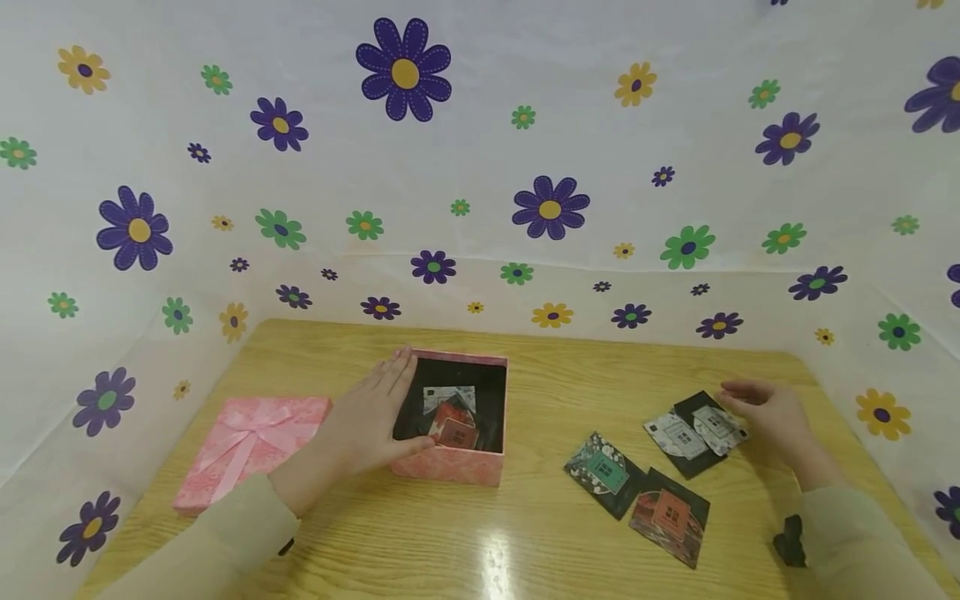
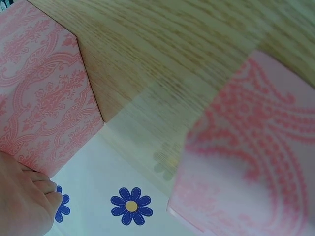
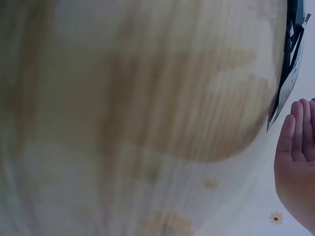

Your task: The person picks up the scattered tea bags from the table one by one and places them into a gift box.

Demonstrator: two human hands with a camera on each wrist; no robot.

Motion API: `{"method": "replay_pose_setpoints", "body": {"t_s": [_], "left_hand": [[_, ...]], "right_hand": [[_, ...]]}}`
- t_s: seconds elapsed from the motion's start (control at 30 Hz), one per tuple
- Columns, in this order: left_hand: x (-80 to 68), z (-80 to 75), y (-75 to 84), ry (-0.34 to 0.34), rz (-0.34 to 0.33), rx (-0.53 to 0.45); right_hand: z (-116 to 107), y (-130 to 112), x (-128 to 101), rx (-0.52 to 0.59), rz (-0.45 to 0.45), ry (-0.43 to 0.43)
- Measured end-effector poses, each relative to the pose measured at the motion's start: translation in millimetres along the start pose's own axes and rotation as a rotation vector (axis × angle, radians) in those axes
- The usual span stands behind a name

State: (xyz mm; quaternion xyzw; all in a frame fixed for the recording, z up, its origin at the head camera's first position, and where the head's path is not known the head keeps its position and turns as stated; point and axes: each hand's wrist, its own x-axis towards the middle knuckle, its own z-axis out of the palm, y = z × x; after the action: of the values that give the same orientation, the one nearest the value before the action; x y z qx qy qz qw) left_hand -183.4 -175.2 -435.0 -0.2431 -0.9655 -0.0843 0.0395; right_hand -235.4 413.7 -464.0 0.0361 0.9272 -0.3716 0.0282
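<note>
My left hand rests along the left wall of an open pink box, its fingers fairly straight at the rim and the thumb over the front edge. Inside the dark interior lie a white-patterned sachet and a red-labelled sachet. At the right, my right hand hovers beside two white-and-black sachets that overlap; in the right wrist view the fingers are extended and nothing shows in the palm. Nearer the front lie a green-labelled sachet and a red-labelled one.
The pink lid with a ribbon bow lies left of the box, partly behind my left forearm. A small black object shows beside my right sleeve. White flower-printed sheeting encloses the wooden table at back and sides.
</note>
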Motion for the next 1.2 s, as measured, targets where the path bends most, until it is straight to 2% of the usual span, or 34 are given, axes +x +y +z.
{"method": "replay_pose_setpoints", "body": {"t_s": [0.27,0.53,0.73,1.0,1.2], "left_hand": [[1.0,-0.4,0.8,-0.002,0.0,-0.006],[0.9,-1.0,0.3,-0.003,-0.001,-0.009],[0.4,-0.9,0.3,0.002,0.006,0.001],[0.6,-0.5,1.2,0.005,0.003,-0.009],[0.1,0.1,1.3,0.009,0.0,-0.009]], "right_hand": [[1,-2,-1,-0.074,-0.005,-0.073],[5,-1,0,-0.049,-0.029,-0.103],[6,-2,-2,-0.09,-0.062,-0.122],[10,-5,-1,-0.2,-0.116,-0.113],[11,-9,0,-0.264,-0.111,-0.104]]}}
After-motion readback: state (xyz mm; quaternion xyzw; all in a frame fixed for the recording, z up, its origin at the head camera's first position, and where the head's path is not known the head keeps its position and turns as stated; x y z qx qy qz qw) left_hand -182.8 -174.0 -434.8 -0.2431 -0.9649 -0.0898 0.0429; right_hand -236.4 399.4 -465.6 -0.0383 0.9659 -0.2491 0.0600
